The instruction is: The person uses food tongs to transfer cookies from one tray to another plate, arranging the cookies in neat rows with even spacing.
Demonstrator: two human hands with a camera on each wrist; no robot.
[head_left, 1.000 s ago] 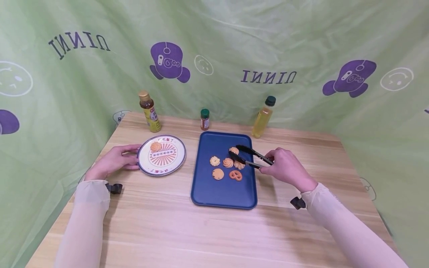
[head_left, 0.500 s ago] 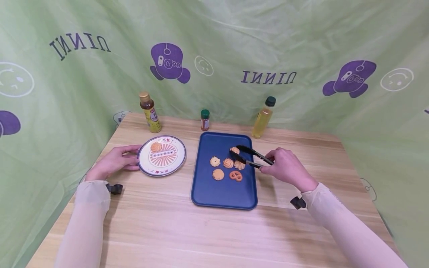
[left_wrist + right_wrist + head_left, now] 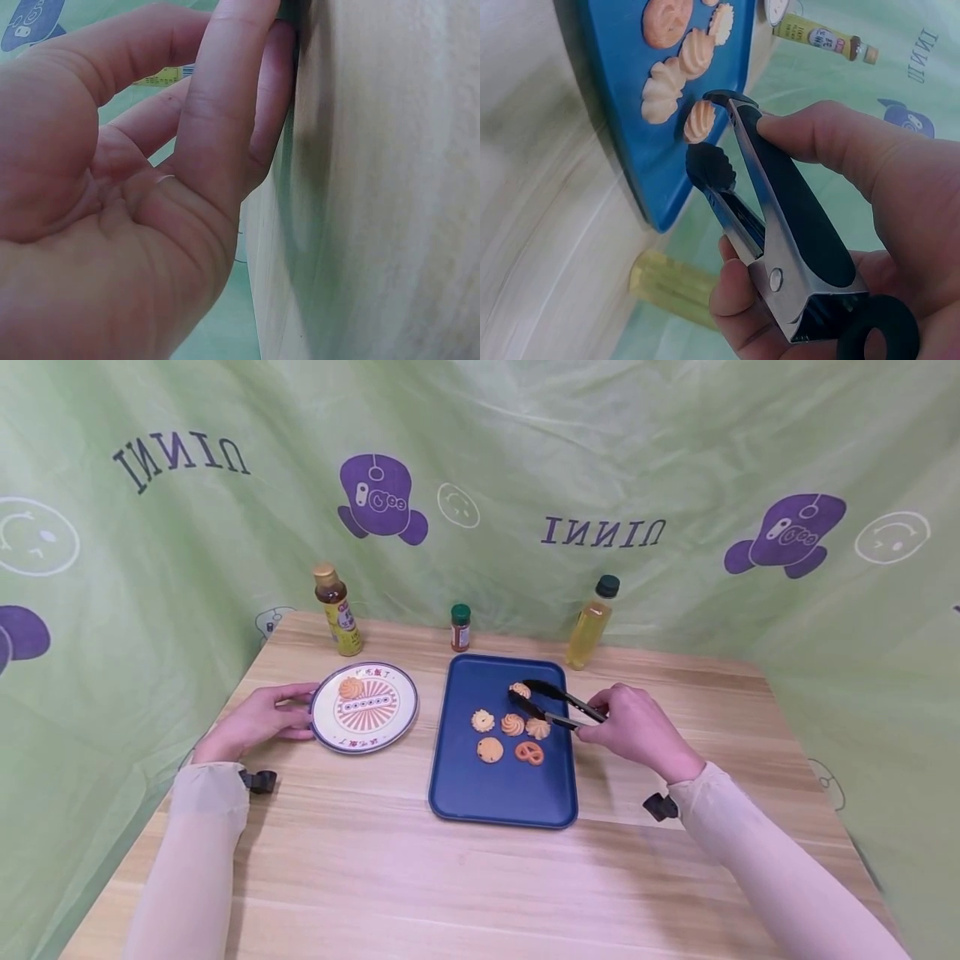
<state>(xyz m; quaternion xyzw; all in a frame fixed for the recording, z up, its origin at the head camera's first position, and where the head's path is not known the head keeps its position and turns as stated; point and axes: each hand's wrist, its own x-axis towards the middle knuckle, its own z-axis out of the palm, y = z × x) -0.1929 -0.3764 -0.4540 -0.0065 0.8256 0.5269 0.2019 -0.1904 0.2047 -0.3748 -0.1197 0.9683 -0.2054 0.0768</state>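
Observation:
My right hand [image 3: 630, 731] grips black-and-steel tongs [image 3: 780, 202], thumb along one arm and fingers under the other. Their spread black tips lie on either side of a swirled cookie [image 3: 520, 691] at the back of the blue tray [image 3: 502, 797]; whether they touch it I cannot tell. Nearer on the tray are more swirled cookies [image 3: 513, 724], a round cookie [image 3: 490, 750] and a pretzel [image 3: 529, 752]. On the left, my left hand [image 3: 258, 722] holds the rim of a patterned white plate [image 3: 365, 739], which bears one swirled cookie [image 3: 351, 687]. Its fingertips are partly hidden.
Along the table's back edge stand a gold-capped sauce bottle [image 3: 341, 618], a small green-capped spice jar [image 3: 460, 628] and a bottle of yellow oil [image 3: 590, 625]. A green printed curtain [image 3: 495, 435] hangs behind the wooden table [image 3: 405, 885].
My right hand has shifted the tongs slightly back and left, so their tips no longer cover the rightmost swirled cookie. The cookie at the tips has moved slightly; my left hand stays at the plate.

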